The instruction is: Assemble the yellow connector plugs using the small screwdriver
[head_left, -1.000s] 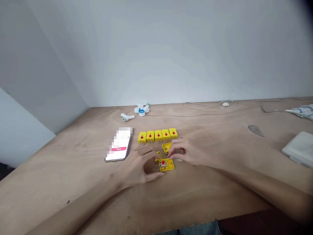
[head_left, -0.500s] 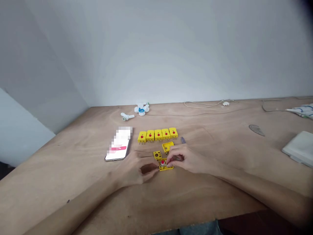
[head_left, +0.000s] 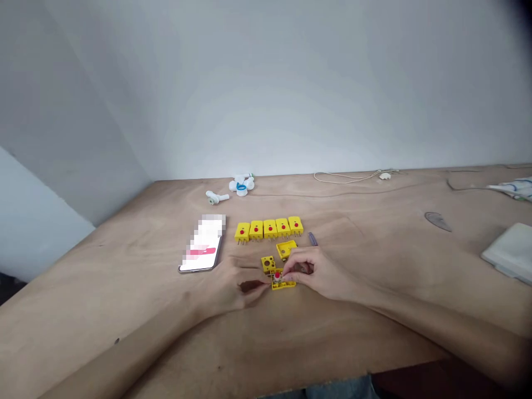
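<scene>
An open yellow plug housing [head_left: 284, 286] lies on the table with a red push button [head_left: 277, 275] on a whitish base inside it. My left hand [head_left: 233, 282] pinches the housing's left edge between thumb and fingertips. From the other side, my right hand [head_left: 313, 271] is closed in a pinch right beside the button's base; whatever is between those fingertips is too small to make out. Just behind lie a small yellow plate with holes [head_left: 268, 264] and a shallow yellow cover [head_left: 286, 249], the cover partly behind my right hand.
Several yellow plugs with red buttons [head_left: 270, 228] stand in a row farther back, prongs toward me. A phone [head_left: 202, 244] lies to the left. White plastic fittings [head_left: 241, 186] and a thin cable [head_left: 341, 178] are near the wall. A white case [head_left: 510, 252] sits far right.
My right fingertips have shifted slightly left and up, closer against the red button. My left hand stays at the housing's edge, and the other things keep their places.
</scene>
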A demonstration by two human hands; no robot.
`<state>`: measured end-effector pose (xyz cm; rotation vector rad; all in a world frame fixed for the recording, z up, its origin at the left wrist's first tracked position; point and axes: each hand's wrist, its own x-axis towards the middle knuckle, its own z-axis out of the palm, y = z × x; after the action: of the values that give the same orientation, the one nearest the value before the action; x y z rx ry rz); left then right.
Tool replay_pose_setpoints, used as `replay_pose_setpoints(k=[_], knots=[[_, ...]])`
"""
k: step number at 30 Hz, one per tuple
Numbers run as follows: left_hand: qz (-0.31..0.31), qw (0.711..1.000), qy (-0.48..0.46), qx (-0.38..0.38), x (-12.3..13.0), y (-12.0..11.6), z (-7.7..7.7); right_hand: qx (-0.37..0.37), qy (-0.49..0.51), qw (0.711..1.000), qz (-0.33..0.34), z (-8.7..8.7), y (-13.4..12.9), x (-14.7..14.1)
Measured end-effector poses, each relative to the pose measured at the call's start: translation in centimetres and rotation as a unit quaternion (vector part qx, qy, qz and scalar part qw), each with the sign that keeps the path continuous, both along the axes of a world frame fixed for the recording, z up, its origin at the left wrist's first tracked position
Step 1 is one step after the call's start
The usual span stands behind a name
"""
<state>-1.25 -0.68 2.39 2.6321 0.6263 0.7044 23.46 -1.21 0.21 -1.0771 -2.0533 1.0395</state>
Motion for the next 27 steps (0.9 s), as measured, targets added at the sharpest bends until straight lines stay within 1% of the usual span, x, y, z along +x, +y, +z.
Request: replay_pose_setpoints(k=[4, 12, 17, 20, 23, 25, 27], knots=[[-0.004, 1.0, 0.003, -0.016, 0.1, 0.0, 0.2, -0.002, 0.017, 1.0, -0.005, -0.2, 0.0, 0.0], [0.009, 1.0, -0.001, -0.001, 0.1, 0.0, -0.1, 0.003, 0.013, 1.0, -0.025, 0.2, -0.3, -0.3], [0.022, 1.0, -0.001, 0.006, 0.3, -0.2, -0.3, 0.037, -0.001, 0.999, -0.036, 0.0, -0.6, -0.6], [0.021, 1.0, -0.004, 0.001, 0.2, -0.2, -0.4, 0.079, -0.003, 0.997, -0.024, -0.2, -0.5, -0.4], [0.022, 1.0, -0.007, 0.003, 0.1, -0.1, -0.5, 0.144, -0.018, 0.989, 0.013, -0.2, -0.4, 0.1], [0.021, 1.0, -0.016, 0.003, 0.1, -0.1, -0.5, 0.221, -0.041, 0.973, 0.048, 0.0, -0.3, 0.5], [0.014, 1.0, -0.017, -0.001, 0.0, -0.1, -0.5, 0.31, -0.06, 0.945, 0.089, 0.2, -0.3, 0.8]])
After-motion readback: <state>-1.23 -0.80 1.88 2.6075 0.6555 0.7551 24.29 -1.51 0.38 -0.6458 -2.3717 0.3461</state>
